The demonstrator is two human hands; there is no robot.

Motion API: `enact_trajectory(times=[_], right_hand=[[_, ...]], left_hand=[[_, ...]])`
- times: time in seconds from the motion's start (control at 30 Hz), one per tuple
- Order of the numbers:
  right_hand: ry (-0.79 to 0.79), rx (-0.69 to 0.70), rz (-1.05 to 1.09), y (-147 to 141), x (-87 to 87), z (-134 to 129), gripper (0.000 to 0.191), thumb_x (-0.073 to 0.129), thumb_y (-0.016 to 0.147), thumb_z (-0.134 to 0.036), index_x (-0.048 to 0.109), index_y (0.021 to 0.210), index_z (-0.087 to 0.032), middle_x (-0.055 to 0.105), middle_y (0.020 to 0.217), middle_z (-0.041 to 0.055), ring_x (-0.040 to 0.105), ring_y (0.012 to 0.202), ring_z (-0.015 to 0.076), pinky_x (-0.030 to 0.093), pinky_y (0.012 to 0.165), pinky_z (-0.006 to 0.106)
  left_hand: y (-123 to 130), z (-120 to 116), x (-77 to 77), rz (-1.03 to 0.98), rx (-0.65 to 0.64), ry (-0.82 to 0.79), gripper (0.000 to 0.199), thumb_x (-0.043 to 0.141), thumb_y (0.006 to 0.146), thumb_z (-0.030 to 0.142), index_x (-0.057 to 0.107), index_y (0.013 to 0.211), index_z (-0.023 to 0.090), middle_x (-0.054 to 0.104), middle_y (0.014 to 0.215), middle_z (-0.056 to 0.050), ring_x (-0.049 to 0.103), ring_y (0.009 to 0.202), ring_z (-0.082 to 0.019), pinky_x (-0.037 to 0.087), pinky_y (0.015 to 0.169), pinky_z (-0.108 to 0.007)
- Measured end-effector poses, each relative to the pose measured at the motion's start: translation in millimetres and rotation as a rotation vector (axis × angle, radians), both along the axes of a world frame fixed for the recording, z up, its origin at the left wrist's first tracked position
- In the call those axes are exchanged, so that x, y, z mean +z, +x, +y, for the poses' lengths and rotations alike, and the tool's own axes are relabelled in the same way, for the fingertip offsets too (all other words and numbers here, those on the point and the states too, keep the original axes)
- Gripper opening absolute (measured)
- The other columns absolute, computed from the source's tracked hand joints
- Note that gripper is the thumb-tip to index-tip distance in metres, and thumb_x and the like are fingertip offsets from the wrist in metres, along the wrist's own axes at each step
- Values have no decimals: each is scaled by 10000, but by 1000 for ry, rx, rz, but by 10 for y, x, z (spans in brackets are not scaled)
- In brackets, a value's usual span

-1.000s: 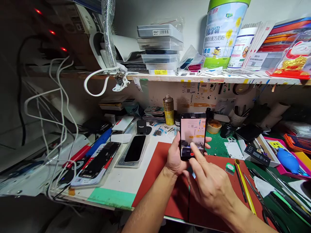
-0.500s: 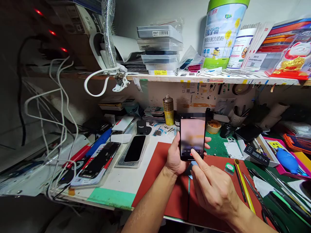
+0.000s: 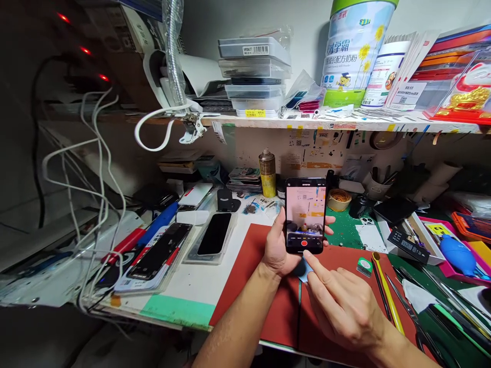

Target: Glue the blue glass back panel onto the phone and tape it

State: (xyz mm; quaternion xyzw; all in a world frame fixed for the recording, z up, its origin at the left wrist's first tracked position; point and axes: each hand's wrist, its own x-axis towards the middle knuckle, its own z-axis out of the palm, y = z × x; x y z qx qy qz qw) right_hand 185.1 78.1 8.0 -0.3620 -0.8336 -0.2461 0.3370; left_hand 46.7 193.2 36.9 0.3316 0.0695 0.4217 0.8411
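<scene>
A black phone [image 3: 306, 214] stands upright in my left hand [image 3: 276, 245], whose fingers wrap behind it and show at its right edge. Its lit screen has a camera view of the wall with a red round button near the bottom. My right hand [image 3: 339, 301] is just below the phone's lower edge, index finger stretched toward it and the other fingers curled; whether they hold anything is hidden. A small light-blue piece [image 3: 306, 273] lies partly behind my right hand on the red mat [image 3: 245, 276].
Left on the bench lie a dark phone [image 3: 215, 234] on a clear case and a phone part [image 3: 159, 253]. Right are a yellow-handled tool [image 3: 387, 294], scissors [image 3: 416, 319] and a blue blower [image 3: 456, 254]. A loaded shelf [image 3: 307, 124] crosses above; white cables [image 3: 102, 174] hang left.
The phone's screen has turned from a blurred pinkish picture to a sharp wall view. My right index finger has moved down off the red button to the phone's lower edge.
</scene>
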Motion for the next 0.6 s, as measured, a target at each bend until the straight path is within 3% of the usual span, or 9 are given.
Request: enact_trajectory(times=[0.37, 0.6], right_hand=[[-11, 3, -86, 52, 6, 13, 268, 539, 947, -78, 777, 1072, -68, 748, 1378, 289, 603, 629, 188, 452, 608, 372], [-40, -61, -85, 3, 50, 31, 218, 563, 1005, -131, 743, 1120, -86, 666, 1509, 283, 556, 605, 174, 444, 596, 374]], left_hand=[[-2, 10, -9, -3, 7, 9, 740, 559, 1006, 729, 754, 1329, 92, 793, 1245, -251, 769, 965, -297, 633, 830, -403], [13, 7, 0, -43, -39, 16, 750, 606, 986, 721, 752, 1319, 65, 797, 1237, -257, 770, 950, -286, 627, 822, -374]])
